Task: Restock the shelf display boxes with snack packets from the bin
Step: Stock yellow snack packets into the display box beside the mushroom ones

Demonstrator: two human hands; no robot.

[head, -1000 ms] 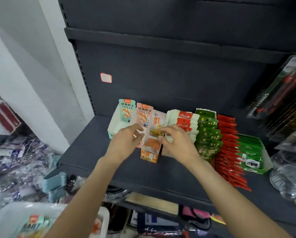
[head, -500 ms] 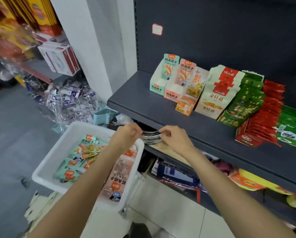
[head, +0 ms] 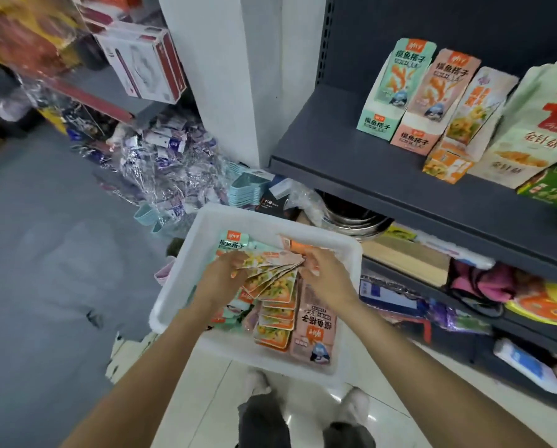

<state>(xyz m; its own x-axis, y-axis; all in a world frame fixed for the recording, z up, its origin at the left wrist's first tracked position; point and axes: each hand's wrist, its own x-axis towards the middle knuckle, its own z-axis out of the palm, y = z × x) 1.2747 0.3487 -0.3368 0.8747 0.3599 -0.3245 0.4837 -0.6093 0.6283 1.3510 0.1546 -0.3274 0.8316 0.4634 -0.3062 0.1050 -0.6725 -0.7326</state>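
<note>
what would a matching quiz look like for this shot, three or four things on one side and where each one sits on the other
Things:
1. fan of orange-edged snack packets
2. mint green display box
3. white bin
4. small orange display box

Places:
A. leftmost on the dark shelf
B. held between the left hand and right hand
C. on the shelf, in front of the pink and beige boxes
D. below the shelf edge, holding loose packets

Pairs: 1-B, 2-A, 3-D, 4-C

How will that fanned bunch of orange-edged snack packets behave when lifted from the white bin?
The fanned orange-edged foil snack packets are probably light and slippery: they splay between the left hand and right hand, so some may slide back into the white plastic bin.
</note>
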